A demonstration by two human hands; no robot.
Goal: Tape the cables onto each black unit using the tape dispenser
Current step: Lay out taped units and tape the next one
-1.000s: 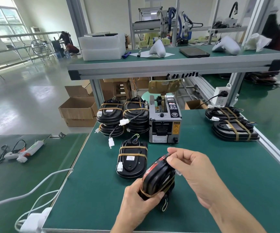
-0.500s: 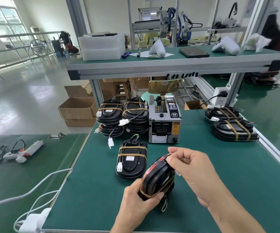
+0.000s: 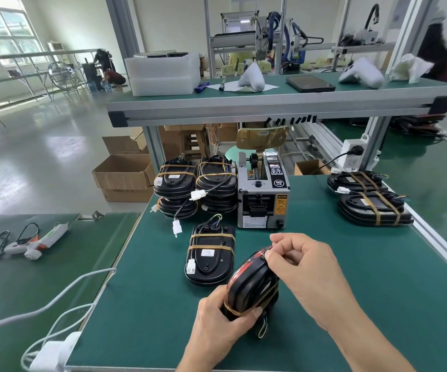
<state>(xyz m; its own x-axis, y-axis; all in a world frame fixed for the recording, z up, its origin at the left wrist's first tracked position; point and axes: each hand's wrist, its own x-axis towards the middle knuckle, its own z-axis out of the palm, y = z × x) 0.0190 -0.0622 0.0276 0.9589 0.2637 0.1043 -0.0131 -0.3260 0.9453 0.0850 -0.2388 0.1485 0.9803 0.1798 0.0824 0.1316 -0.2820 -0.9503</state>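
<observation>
bright daylight from windows [image 3: 7, 33] | floor [image 3: 42, 157] glare | edges bowed | sharp focus

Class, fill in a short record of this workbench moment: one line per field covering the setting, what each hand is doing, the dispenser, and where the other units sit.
Setting: green-topped bench under an upper shelf
Left hand: grips the lower end of the held black unit
Right hand: pinches at the unit's top edge
Held unit: tilted on edge, tan tape band across it
Tape dispenser: upright behind the hands
Flat unit: lies left of the held one, two tape bands
Stacked units: left of the dispenser
Taped pair: far right
</observation>
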